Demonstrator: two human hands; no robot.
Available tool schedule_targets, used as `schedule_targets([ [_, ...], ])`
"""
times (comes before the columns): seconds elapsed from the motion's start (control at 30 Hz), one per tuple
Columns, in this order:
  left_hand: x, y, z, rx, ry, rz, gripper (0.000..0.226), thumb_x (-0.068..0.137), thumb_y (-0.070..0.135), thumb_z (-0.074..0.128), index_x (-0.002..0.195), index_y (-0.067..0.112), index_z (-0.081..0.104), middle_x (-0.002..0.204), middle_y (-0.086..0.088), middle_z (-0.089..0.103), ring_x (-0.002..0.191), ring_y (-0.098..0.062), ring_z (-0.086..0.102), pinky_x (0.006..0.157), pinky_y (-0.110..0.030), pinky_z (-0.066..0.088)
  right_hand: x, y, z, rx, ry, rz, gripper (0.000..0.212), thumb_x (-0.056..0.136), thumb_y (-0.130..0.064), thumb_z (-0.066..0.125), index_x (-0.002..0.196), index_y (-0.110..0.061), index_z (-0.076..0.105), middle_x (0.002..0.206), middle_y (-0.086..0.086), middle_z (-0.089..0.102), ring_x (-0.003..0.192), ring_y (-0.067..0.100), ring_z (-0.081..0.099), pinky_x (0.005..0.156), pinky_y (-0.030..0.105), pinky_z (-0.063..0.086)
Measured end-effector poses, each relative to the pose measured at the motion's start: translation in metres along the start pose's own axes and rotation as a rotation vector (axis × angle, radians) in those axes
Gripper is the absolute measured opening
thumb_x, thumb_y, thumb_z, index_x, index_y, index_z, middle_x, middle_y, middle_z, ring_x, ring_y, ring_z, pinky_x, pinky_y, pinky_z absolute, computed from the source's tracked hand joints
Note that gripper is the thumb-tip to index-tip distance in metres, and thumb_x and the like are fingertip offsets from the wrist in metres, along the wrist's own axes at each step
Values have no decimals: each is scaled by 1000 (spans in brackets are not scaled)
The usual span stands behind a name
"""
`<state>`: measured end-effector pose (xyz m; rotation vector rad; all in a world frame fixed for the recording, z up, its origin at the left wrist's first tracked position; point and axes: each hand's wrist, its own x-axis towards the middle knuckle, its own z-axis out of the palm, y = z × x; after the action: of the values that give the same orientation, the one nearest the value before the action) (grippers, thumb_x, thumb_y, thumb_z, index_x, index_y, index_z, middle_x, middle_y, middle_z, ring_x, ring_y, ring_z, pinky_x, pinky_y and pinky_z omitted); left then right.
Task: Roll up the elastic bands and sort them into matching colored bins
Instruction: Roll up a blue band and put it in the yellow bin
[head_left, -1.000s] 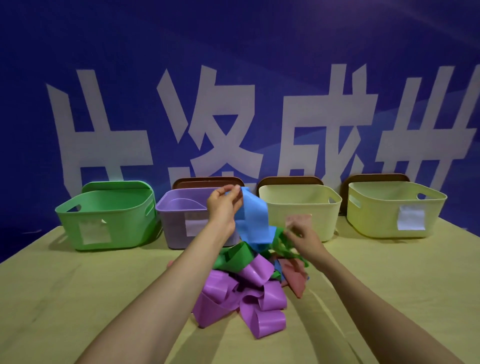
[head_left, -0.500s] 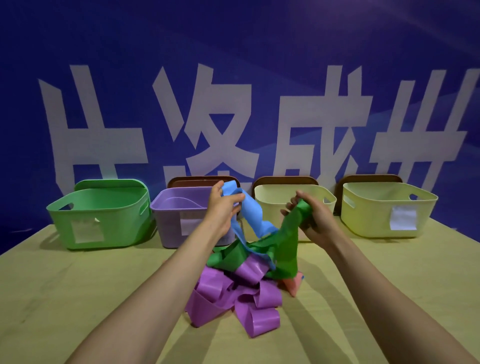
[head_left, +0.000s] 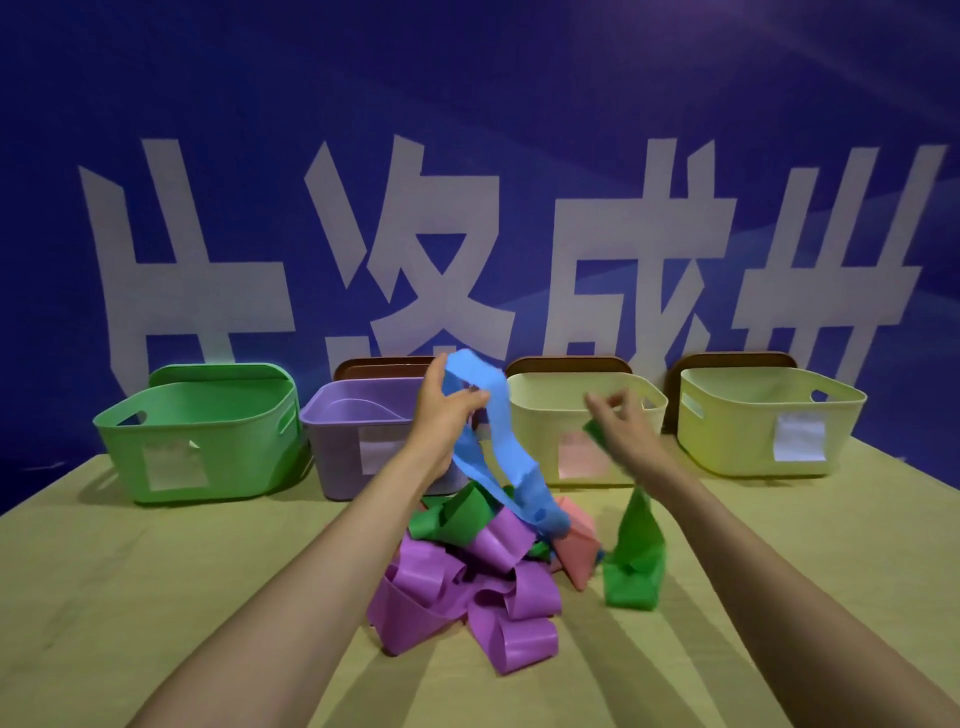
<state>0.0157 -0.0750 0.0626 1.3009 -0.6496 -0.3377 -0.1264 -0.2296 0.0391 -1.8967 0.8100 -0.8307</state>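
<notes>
Tabletop (head_left: 156, 597) nearest bears a heap of purple bands (head_left: 467, 597), a pink band (head_left: 576, 551) and a green band (head_left: 634, 566) to its right. The green band rises toward the blurred right hand (head_left: 623, 431); I cannot tell whether that hand grips it. The left hand (head_left: 447, 415) pinches a blue band (head_left: 498, 441) that hangs down to the heap. Behind stand a green bin (head_left: 234, 452), a purple bin (head_left: 337, 457) and two yellow bins (head_left: 737, 436).

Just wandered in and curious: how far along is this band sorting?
Barely begun: no rolled band shows in the green bin or purple bin. The left hand holds up a blue band, unrolled. The purple bands and others lie tangled on the table.
</notes>
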Motion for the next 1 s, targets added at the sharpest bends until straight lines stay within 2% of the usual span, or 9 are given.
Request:
schedule_targets([
  [0.1, -2, 13, 10, -96, -93, 36, 64, 84, -6, 64, 141, 13, 41, 134, -2, 47, 109, -20, 59, 78, -24, 54, -7, 9, 11, -269, -306, 72, 43, 100, -35, 45, 122, 2, 53, 125, 24, 54, 99, 21, 52, 77, 30, 42],
  [0.17, -6, 24, 16, -141, -134, 43, 58, 86, -8, 60, 138, 12, 43, 135, -5, 49, 106, -19, 60, 78, -26, 55, -9, 10, 14, -232, -240, 31, 39, 100, -31, 46, 127, -3, 52, 132, 16, 52, 108, 22, 52, 82, 28, 41],
  [0.27, -11, 40, 21, -230, -186, 50, 51, 88, -11, 56, 133, 10, 47, 132, -11, 53, 102, -20, 62, 78, -27, 56, -17, -12, 12, 166, -109, -116, 28, 101, -34, 41, 114, -18, 60, 119, 1, 63, 112, 17, 56, 90, 31, 43],
  [0.33, -13, 51, 21, -309, -216, 72, 47, 88, -11, 55, 130, 8, 49, 127, -13, 56, 100, -19, 62, 75, -25, 58, -23, -35, 6, 384, -208, -186, 30, 100, -37, 40, 109, -20, 63, 109, -3, 68, 106, 14, 62, 91, 33, 47],
  [0.43, -12, 70, 19, -378, -196, 115, 39, 88, -10, 55, 122, 10, 52, 122, -14, 56, 99, -19, 62, 74, -23, 57, -33, -60, 1, 256, -396, -306, 25, 92, -21, 59, 110, -3, 61, 98, 4, 68, 90, 13, 65, 82, 30, 51],
  [0.57, -17, 81, 18, -327, -117, -33, 14, 95, 9, 54, 110, 8, 54, 105, -15, 62, 89, -22, 64, 77, -29, 56, -36, -81, 4, 288, -273, -345, 20, 87, -7, 65, 103, 4, 60, 84, 4, 66, 73, 7, 64, 65, 19, 51],
  [0.7, -36, 56, 14, 34, -282, -206, 55, 86, 48, 62, 126, 13, 47, 112, -11, 63, 97, -22, 65, 75, -34, 56, -22, -93, 8, 378, -128, -188, 29, 80, -17, 75, 97, -10, 53, 90, 14, 64, 84, 27, 65, 72, 38, 51],
  [0.83, -49, 29, 12, 192, -346, -64, 46, 81, 2, 71, 118, 12, 47, 102, -8, 67, 83, -11, 66, 65, -21, 54, -18, -96, 12, 357, -145, -76, 29, 80, -25, 76, 90, -10, 53, 90, 12, 61, 88, 26, 62, 81, 43, 53],
  [1.0, -42, 33, 4, 127, -150, 126, 26, 83, 0, 68, 103, 10, 55, 89, 0, 69, 79, -8, 66, 60, -13, 51, -27, -91, 7, 326, -227, -16, 40, 91, -30, 64, 115, 0, 52, 97, 14, 62, 72, 16, 60, 59, 24, 56],
])
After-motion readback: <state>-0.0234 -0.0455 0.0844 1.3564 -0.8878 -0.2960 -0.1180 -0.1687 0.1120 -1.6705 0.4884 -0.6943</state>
